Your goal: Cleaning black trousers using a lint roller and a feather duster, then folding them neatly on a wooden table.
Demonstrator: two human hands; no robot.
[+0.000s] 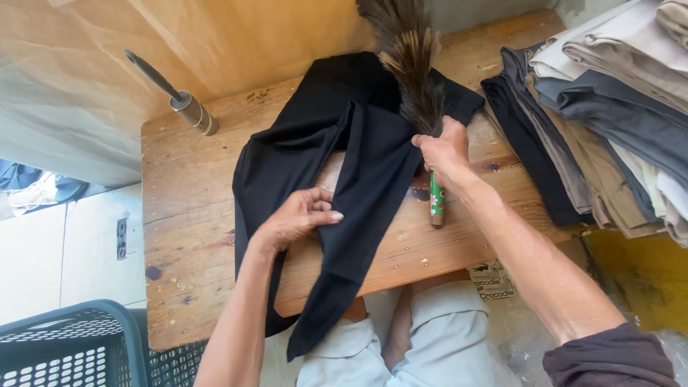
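Black trousers [358, 165] are pinned flat on the wooden counter [186, 215] by the left hand [297, 218]; a grass broom [414, 72] is gripped by the closed right hand [446, 149]

White printed label [493, 281] — under table edge.

Trousers [358, 165]: plain black. Brush [412, 64]: brown-grey bristles; handle green with red and white marks. Worktop [186, 215]: light brown wood, dark stains. Lint roller [188, 107] at far left corner: tan roll, grey handle. Folded clothes [602, 107] along right edge: black, grey-blue, beige, khaki, white. Basket [72, 351] off near left corner: dark teal, perforated grid. Sleeve on right arm: dark maroon.
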